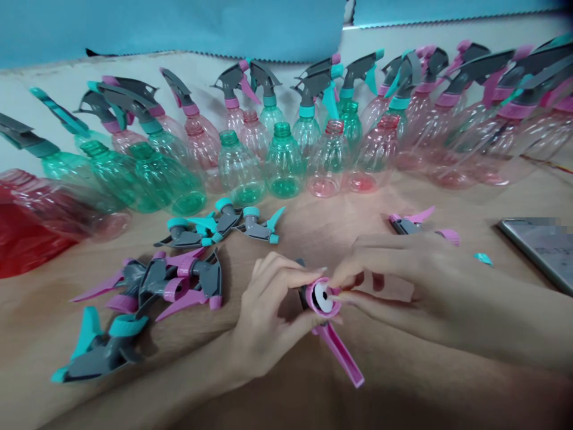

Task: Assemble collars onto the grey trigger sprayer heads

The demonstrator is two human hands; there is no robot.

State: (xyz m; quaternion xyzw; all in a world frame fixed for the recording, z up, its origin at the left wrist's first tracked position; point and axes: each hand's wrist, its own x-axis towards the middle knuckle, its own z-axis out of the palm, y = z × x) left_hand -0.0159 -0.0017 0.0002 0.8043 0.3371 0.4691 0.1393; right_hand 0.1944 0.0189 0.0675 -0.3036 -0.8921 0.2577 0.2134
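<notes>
Work appears part done: rear bottles (307,126) topped, front bottles (284,161) open, loose sprayers (210,276) on surface (340,221), pink sprayer (338,352) near centre, clasped by left hand (266,319), right hand (405,280) pinching its disc (320,294) (seating unclear).

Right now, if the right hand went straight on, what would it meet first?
The right hand would likely meet the white disc inside the pink collar; depth is unclear; they may already touch.
</notes>
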